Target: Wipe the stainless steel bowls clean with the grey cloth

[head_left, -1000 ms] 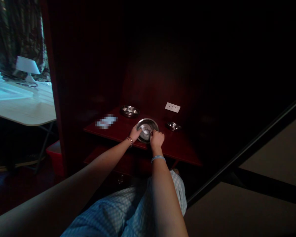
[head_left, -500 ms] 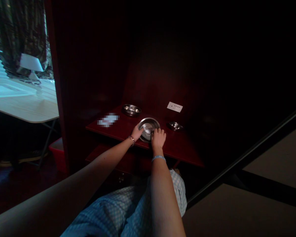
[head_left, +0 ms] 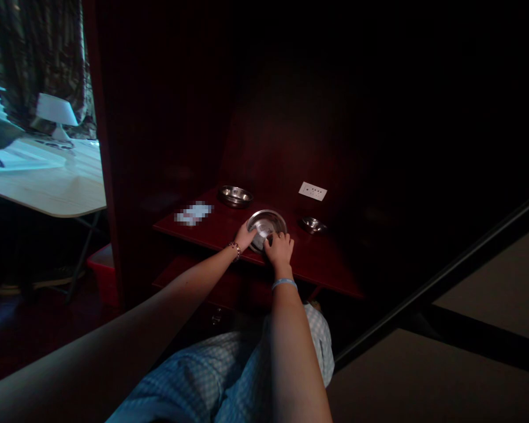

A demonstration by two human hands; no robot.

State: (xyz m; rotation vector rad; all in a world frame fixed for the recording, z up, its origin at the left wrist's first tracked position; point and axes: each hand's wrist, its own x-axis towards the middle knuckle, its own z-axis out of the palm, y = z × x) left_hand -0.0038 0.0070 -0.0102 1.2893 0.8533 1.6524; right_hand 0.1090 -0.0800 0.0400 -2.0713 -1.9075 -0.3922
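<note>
Bowl (head_left: pixel 265 224) nr desk (head_left: pixel 207 235) front edge.

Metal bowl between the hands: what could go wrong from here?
1) The metal bowl is close to the front edge of the red shelf; if the left hand's grip on its rim slips, it might fall.
2) The small bowl stands just beyond the right hand; an outward swing could knock it.
</note>
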